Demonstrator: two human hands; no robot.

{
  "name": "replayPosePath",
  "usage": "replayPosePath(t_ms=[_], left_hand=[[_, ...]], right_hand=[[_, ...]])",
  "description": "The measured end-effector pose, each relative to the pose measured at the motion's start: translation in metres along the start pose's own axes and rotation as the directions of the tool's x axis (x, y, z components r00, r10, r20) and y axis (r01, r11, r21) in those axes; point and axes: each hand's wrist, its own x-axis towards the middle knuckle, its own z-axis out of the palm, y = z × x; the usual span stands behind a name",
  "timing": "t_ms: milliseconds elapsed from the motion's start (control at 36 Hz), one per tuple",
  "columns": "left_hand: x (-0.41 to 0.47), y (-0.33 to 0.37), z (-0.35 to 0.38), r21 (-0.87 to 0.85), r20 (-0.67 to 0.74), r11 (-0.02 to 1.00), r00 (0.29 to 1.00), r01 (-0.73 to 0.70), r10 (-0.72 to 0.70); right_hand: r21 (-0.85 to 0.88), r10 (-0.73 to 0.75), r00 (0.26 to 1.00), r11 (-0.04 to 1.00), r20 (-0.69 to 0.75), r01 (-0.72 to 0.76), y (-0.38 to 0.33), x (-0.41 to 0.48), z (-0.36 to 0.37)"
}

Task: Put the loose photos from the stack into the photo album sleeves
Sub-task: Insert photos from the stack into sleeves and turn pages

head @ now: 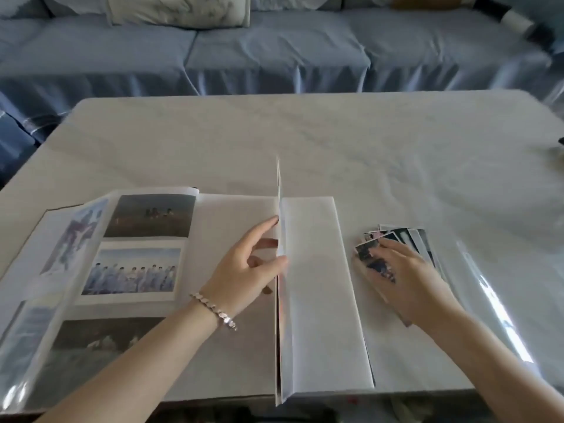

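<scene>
A large photo album lies open at the near edge of the table. Its left pages hold several photos in clear sleeves. One album page stands upright on its edge near the middle, and my left hand pinches it between thumb and fingers. To the right, a fanned stack of loose photos lies on the blank right-hand page. My right hand rests flat on that stack, fingers spread over the top photo.
A clear plastic sheet lies on the table right of the stack. The table has a pale cloth over it. A blue-covered sofa with a cushion runs behind it. A small dark object sits at the right edge.
</scene>
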Motion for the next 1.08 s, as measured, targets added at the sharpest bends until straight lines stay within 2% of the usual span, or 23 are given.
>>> replayPosePath(t_ms=[56, 194, 250, 333, 417, 528, 694, 750, 806, 861, 917, 972, 1083], left_hand=[[0.004, 0.006, 0.018, 0.008, 0.061, 1.000, 0.998, 0.009, -0.010], [0.012, 0.011, 0.057, 0.180, 0.243, 0.984, 0.969, 0.003, -0.047], [0.014, 0.007, 0.064, 0.237, 0.286, 0.971, 0.954, 0.018, -0.088], [0.016, -0.003, 0.067, 0.362, 0.276, 0.930, 0.946, 0.063, -0.172], [0.014, -0.011, 0.062, 0.411, 0.264, 0.908, 0.944, 0.076, -0.198], [0.012, -0.018, 0.051, 0.407, 0.229, 0.909, 0.954, 0.086, -0.193], [0.011, -0.019, 0.035, 0.329, 0.155, 0.937, 0.971, 0.121, -0.180], [0.012, -0.018, 0.034, 0.206, 0.136, 0.961, 0.967, 0.186, -0.216], [0.011, -0.014, 0.034, 0.019, 0.138, 0.955, 0.945, 0.297, -0.296], [0.012, -0.007, 0.034, -0.178, 0.195, 0.886, 0.898, 0.427, -0.394], [0.012, 0.000, 0.034, -0.316, 0.289, 0.781, 0.838, 0.540, -0.462], [0.012, 0.005, 0.033, -0.354, 0.361, 0.723, 0.800, 0.593, -0.479], [0.010, 0.007, 0.029, -0.374, 0.357, 0.719, 0.807, 0.585, -0.471]], right_hand=[[-0.120, 0.067, 0.996, 0.991, 0.067, -0.058, 0.014, -0.004, -0.006], [-0.268, 0.076, 0.980, 0.963, 0.185, -0.024, 0.034, -0.014, -0.007], [-0.316, 0.076, 0.980, 0.949, 0.184, -0.014, 0.036, -0.015, -0.005], [-0.368, 0.054, 0.977, 0.930, 0.206, 0.026, 0.036, -0.017, -0.005], [-0.466, 0.071, 0.957, 0.882, 0.281, 0.072, 0.035, -0.020, -0.003], [-0.441, -0.008, 0.981, 0.893, 0.196, 0.096, 0.036, -0.021, 0.001], [-0.244, -0.012, 0.992, 0.969, 0.122, 0.041, 0.033, -0.018, -0.008], [-0.266, -0.012, 1.000, 0.964, 0.023, 0.018, 0.027, -0.019, -0.012], [-0.300, -0.134, 0.986, 0.949, -0.104, 0.097, 0.017, -0.019, -0.016], [-0.268, -0.308, 0.921, 0.932, -0.239, 0.242, 0.010, -0.021, -0.012], [-0.240, -0.442, 0.858, 0.891, -0.261, 0.386, -0.002, -0.023, -0.009], [-0.211, -0.553, 0.793, 0.832, -0.256, 0.513, -0.014, -0.026, -0.005], [-0.192, -0.689, 0.672, 0.723, -0.270, 0.664, -0.033, -0.029, 0.003]])
